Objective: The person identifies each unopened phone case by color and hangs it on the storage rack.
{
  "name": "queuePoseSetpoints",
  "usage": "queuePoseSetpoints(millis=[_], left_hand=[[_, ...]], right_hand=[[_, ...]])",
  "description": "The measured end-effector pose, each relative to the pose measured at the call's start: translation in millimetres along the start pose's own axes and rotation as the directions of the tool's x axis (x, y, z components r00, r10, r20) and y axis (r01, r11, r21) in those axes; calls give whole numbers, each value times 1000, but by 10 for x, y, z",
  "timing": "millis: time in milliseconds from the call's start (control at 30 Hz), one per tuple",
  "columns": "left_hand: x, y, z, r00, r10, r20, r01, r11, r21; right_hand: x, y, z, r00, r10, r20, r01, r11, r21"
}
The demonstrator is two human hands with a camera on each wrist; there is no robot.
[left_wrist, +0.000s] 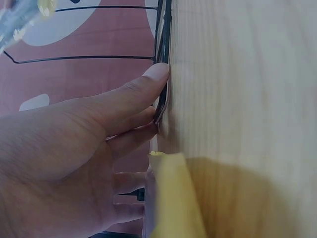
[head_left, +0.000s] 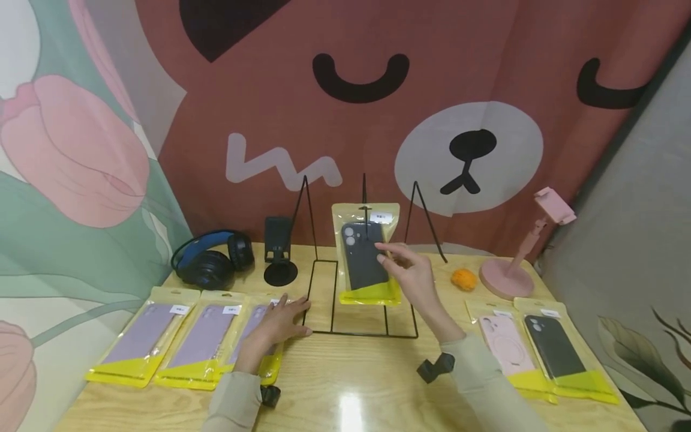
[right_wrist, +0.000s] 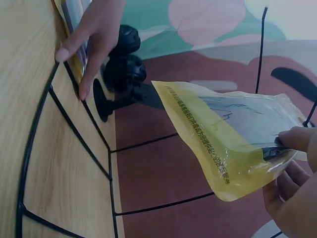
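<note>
A wire display rack (head_left: pixel 360 334) stands on the wooden table. At its middle prong a clear and yellow pouch with a black phone case (head_left: pixel 356 267) hangs upright, the prong's wire overlapping its top hole. My right hand (head_left: pixel 418 285) pinches this pouch by its right edge between thumb and fingers; the right wrist view shows the pouch's printed yellow bottom (right_wrist: pixel 198 129). My left hand (head_left: pixel 281 327) rests at the rack's left side, fingers extended. In the left wrist view its thumb (left_wrist: pixel 157 72) touches the base wire. Under that hand lies a pouch with a purple case (head_left: pixel 252 324), partly hidden.
Two more purple-case pouches (head_left: pixel 132 342) (head_left: pixel 200 342) lie at left. Headphones (head_left: pixel 213 264) and a black phone stand (head_left: pixel 278 252) are behind them. At right are a pink-case pouch (head_left: pixel 507 345), a black-case pouch (head_left: pixel 556 348), an orange object (head_left: pixel 463 279) and a pink stand (head_left: pixel 507 278).
</note>
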State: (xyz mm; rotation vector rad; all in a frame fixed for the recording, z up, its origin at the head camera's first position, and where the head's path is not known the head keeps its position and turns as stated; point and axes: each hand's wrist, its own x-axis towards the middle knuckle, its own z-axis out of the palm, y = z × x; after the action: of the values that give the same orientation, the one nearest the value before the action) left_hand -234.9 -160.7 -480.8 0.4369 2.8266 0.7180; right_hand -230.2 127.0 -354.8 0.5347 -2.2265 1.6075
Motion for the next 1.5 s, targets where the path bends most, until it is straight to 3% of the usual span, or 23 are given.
queuePoseSetpoints(millis=[333,667,933,1033,1133,1200,1300,1400,1467,1500], left_hand=[[-7,21,-15,1000,-1,-5,1,1000,-10],[-30,-10,43,1000,-2,-9,2,1000,-11],[-24,-2,69,1000,4,-8,-4,1000,-10],[-4,0,46,1000,0,-17,0,1000,-9],[20,2,38,1000,3,-21,-3,1000,-2],[36,-5,42,1000,7,-23,-7,1000,7],[41,-9,51,1000,8,-15,-7,1000,9],[25,-9,53,1000,3,-7,-3,1000,13],[8,-3,42,1000,0,-4,0,1000,12],[-3,-3,37,1000,1,-4,-1,1000,14]], right_hand=[[396,243,88,999,-4,-45,5,1000,17],[614,492,126,998,-20,-55,21,1000,12],[419,671,-37,999,-26,-34,25,999,-25],[232,789,-220,1000,-29,-11,29,999,-43],[-37,973,-488,999,-35,-4,34,986,-162],[-241,1086,-702,999,-38,-6,35,958,-284],[-588,1176,-1047,1000,6,0,-5,874,-485],[-929,1210,-1370,989,148,-6,-117,756,-644],[-1119,1234,-1546,962,271,-24,-204,660,-723],[-1192,1238,-1618,938,346,-35,-255,616,-746]])
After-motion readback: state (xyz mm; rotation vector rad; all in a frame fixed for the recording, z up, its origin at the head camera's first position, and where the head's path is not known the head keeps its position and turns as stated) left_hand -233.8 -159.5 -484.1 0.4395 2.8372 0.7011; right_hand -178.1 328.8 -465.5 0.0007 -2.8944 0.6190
